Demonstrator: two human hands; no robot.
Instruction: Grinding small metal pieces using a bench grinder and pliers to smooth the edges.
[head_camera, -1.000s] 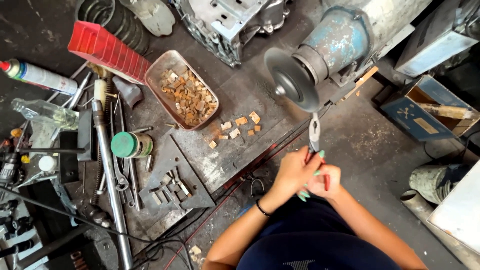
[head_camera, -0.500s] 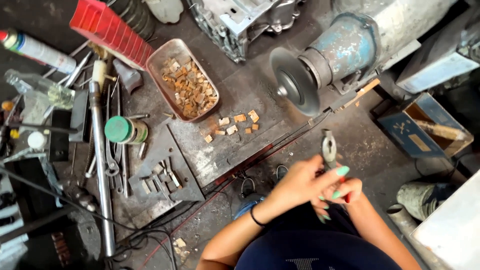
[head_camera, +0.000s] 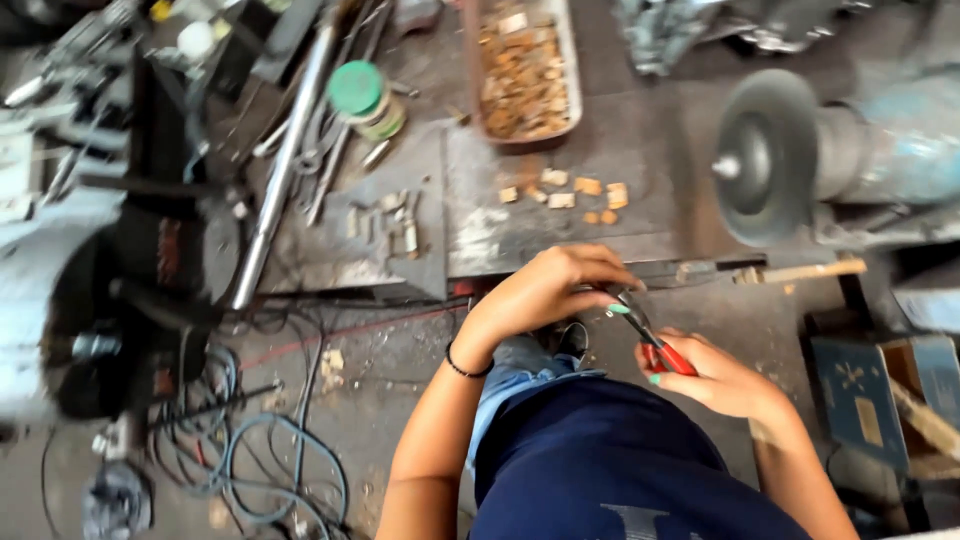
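While my head is bent over the workshop floor, the long steel pipe (head_camera: 283, 160) lies far to the left of the pliers, with a green-capped jar (head_camera: 365, 100) just beside its upper end. Nearer the pliers, a tray of brown chips (head_camera: 524, 68) sits on the dark metal plate (head_camera: 560, 215), and a few loose chips (head_camera: 565, 190) lie above my left hand (head_camera: 545, 293). That hand is curled, its fingers (head_camera: 600, 270) closed down over the nose of the red-handled pliers (head_camera: 650, 340). My right hand (head_camera: 715, 378), just right of the pliers' nose, grips the red handles with fingers wrapped shut. Up and right of the pliers stands the grinder's round disc (head_camera: 765, 155), with a wooden stick (head_camera: 800, 271) below it.
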